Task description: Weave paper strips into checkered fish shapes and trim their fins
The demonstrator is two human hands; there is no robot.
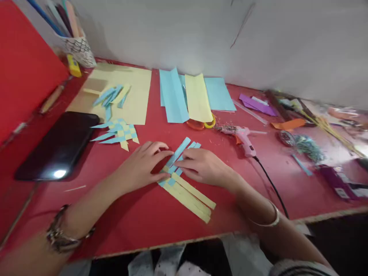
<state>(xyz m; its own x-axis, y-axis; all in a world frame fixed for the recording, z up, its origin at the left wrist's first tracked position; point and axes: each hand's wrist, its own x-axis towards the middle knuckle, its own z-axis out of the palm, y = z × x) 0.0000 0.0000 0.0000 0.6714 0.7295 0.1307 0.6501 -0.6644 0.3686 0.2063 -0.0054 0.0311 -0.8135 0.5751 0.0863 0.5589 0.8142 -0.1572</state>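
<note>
In the middle of the red table lies a small weave of paper strips, with yellow strips running to the lower right and blue strips pointing to the upper right. My left hand holds the woven corner from the left, its thumb and fingertips at the crossing. From the right, my right hand pinches among the blue strips just above the yellow ones; its fingers partly cover what they grip. Up and to the left sits another woven blue-and-yellow paper piece with pointed ends.
A black phone lies at left. Behind are a yellow sheet with loose strips, folded blue paper and orange-and-yellow-handled scissors. A pink glue gun with a cord lies right; craft scraps and a pen cup stand farther out.
</note>
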